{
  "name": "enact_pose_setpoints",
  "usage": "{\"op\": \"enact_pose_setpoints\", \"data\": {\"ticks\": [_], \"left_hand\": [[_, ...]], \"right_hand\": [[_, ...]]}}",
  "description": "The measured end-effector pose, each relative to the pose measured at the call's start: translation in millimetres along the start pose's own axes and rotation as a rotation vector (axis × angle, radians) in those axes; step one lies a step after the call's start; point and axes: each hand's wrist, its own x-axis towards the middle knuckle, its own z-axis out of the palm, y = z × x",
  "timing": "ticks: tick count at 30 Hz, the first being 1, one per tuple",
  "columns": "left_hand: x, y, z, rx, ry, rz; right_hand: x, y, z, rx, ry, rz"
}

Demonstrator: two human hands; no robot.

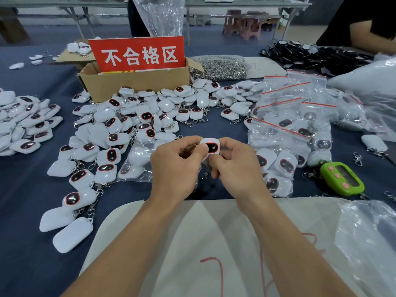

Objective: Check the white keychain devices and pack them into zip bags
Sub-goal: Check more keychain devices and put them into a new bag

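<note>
Now both hands, left and right, pinch one white device (red-lit), grips clamped.

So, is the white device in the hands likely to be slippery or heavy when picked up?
Probably light: the white device is pinched by fingers alone. Its glossy shell may be slippery. It looks rigid, not floppy.

One white keychain device, its dark red-rimmed window showing, is being pinched between the left hand and right hand. Loose devices with metal clasps are lying heaped from its 9 to 12 o'clock. Clear red-striped zip bags, some holding devices, are lying at 2 to 4 o'clock.
</note>
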Motion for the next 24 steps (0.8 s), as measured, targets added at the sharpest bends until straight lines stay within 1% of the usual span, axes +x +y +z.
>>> {"op": "enact_pose_setpoints", "data": {"ticks": [2, 5, 8, 11, 14, 18, 22, 24], "left_hand": [[2.5, 0.9, 0.1, -0.035, 0.022, -0.006], [4.6, -0.2, -0.7, -0.059, 0.016, -0.022], [0.9, -1.7, 0.1, 0.016, 0.004, -0.015], [-3.2, -2.9, 0.7, 0.098, 0.037, 0.043], [-4.6, -3.8, 0.4, 0.169, 0.040, 0.095], [-3.3, -2.6, 0.3, 0.169, 0.003, 0.102], [-0.6, 0.6, -1.9, 0.050, -0.078, 0.070], [1.9, 2.3, -3.5, -0.037, -0.113, 0.026]], "right_hand": [[-0.3, -1.4, 0.9, 0.001, 0.058, -0.045], [1.4, -2.1, -0.4, 0.039, 0.202, -0.137], [1.6, -0.5, -2.6, -0.057, 0.325, -0.279], [-0.6, 2.8, 0.5, -0.152, 0.358, -0.341], [-2.0, 5.9, 2.9, -0.195, 0.332, -0.344], [-1.0, 2.7, -0.1, -0.154, 0.304, -0.305], [3.5, 1.5, -5.3, 0.012, 0.246, -0.124], [2.9, 3.0, -5.3, 0.017, 0.203, -0.075]]}}
